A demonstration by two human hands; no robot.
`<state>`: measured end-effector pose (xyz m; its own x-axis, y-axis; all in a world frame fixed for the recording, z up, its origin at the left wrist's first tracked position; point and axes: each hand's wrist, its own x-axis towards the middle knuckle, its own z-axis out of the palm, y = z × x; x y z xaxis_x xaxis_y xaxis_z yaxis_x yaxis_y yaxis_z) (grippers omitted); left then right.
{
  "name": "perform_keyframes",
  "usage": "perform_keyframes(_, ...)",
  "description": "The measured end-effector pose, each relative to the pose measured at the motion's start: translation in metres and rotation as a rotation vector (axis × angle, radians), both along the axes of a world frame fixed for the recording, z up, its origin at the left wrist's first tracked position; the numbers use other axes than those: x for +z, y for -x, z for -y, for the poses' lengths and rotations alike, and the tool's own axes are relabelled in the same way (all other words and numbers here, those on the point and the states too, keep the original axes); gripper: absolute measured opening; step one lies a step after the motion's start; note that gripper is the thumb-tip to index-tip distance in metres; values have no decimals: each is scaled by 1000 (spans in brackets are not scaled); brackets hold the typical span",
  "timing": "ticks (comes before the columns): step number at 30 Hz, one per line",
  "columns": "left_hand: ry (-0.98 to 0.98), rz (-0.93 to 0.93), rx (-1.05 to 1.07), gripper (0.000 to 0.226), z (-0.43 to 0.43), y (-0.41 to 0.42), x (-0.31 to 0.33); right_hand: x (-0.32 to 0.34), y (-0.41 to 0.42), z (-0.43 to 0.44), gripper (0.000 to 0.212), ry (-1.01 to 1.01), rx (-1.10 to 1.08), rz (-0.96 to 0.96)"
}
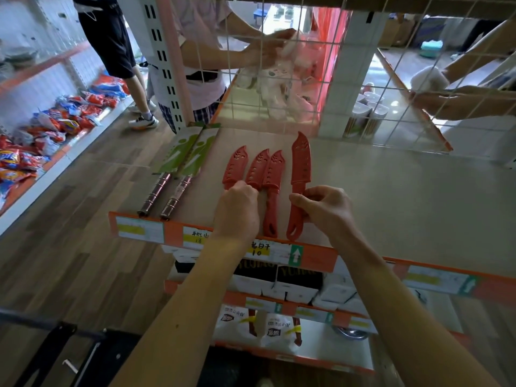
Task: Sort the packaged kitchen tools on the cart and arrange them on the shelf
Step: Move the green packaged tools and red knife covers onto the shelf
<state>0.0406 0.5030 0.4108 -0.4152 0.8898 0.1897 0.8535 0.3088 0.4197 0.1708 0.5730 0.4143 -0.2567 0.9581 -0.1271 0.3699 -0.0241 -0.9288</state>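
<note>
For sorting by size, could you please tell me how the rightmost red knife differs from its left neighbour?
The rightmost knife is longer than its neighbour. The right hand pinches the rightmost knife, set apart; the neighbour lies against a third knife. Both have red slotted sheaths, tips pointing away.

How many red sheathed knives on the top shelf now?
4. Leftmost knife, second knife and third knife lie side by side by the left hand; fourth knife lies apart to the right, held by the right hand.
</note>
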Motion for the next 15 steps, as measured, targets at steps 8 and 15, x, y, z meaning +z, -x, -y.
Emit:
perform_keyframes(8,-34,64,23,20,-4,1,-3,-1,8,1,19,-8,-1,42)
perform_keyframes(15,-22,47,13,18,-2,1,-3,-1,13,1,22,-7,-13,71)
